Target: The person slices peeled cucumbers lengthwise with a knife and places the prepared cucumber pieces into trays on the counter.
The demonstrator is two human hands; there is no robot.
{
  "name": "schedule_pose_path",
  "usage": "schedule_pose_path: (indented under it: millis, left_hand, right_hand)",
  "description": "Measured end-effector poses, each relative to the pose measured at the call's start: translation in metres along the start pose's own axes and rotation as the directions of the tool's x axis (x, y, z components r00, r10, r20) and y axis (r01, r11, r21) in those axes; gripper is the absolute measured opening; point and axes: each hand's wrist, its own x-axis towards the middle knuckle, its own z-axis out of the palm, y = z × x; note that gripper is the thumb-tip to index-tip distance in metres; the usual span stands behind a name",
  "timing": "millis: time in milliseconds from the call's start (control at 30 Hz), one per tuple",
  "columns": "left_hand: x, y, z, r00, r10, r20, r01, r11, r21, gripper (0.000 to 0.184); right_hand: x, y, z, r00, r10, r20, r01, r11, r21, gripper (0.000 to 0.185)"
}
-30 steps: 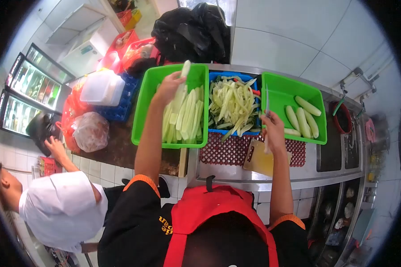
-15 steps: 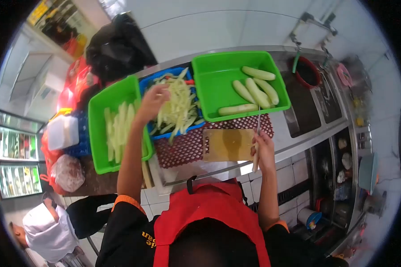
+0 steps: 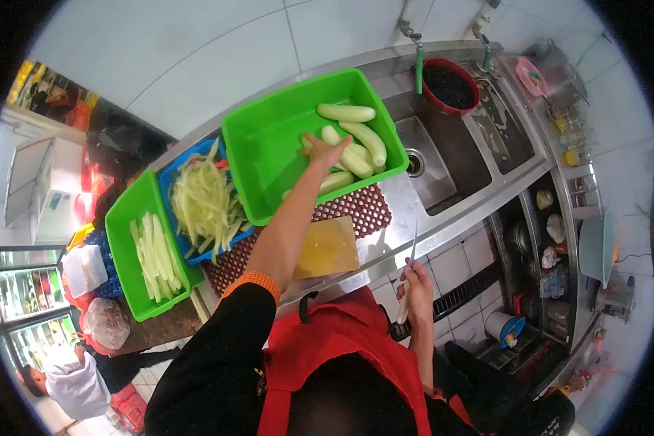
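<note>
The left hand (image 3: pixel 327 150), fingers parted, reaches among peeled cucumbers (image 3: pixel 368 143) at the right end of the green tub (image 3: pixel 265 138); whether it grips one, I cannot tell. The right hand (image 3: pixel 416 285) is clamped round a knife (image 3: pixel 402 312) by the tabletop's (image 3: pixel 401 207) front edge, blade upward, presumably to keep it clear of the reaching arm.

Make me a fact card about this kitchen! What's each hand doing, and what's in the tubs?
Left hand: inside the green tub beside the sink; grip unclear
That tub: pale whole vegetables
Right hand: holding a knife
Blue tub: heaped pale strips
Other green tub: long pale sticks
Cutting board: yellowish, overlapping a red mat
</note>
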Motion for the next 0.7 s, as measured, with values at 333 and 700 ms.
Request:
schedule_pose_path:
  millis: [333,700]
  left_hand:
    - [0.033,-0.027,-0.037,0.922,0.124,-0.368,-0.225,0.943,-0.246,0.095]
    - [0.01,-0.04,-0.148,0.933,0.348,-0.092,-0.355,0.843,-0.405,0.067]
  right_hand:
    - [0.045,-0.05,0.006,0.997,0.005,0.081,-0.002,1.0,-0.031,0.035]
    - [0.082,-0.064,0.037,0.967,0.067,0.245,-0.033,0.99,-0.14,0.028]
